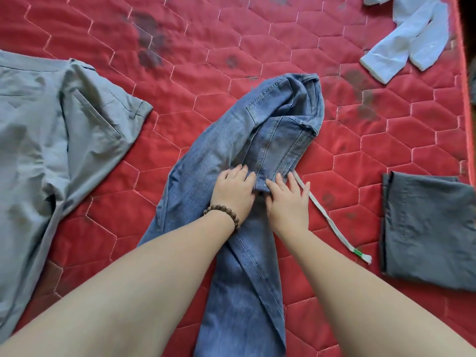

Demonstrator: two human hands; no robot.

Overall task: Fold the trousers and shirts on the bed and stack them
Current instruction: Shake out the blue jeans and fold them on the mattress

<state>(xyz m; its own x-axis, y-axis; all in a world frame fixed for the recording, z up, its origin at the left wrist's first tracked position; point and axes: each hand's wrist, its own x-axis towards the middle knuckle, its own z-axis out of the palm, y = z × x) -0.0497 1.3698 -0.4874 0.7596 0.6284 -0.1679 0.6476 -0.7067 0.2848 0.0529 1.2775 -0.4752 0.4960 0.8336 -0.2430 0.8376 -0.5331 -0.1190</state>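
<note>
Blue jeans (231,140) lie lengthwise down the middle of the red quilted mattress (195,47), their waist end bunched and partly doubled over at the far end. My left hand (233,193), with a wooden bead bracelet on the wrist, rests flat on the denim with fingers spread. Beside it my right hand (288,202) presses flat on the jeans at the edge of the doubled-over part. Grey trousers (59,140) lie spread at the left. A dark grey folded garment (427,230) sits at the right. A white shirt (412,39) lies crumpled at the far right corner.
A white strap with a green mark (332,222) trails from under the jeans toward the right. The mattress edge (467,99) runs down the right side. Dark stains mark the quilting in the far middle.
</note>
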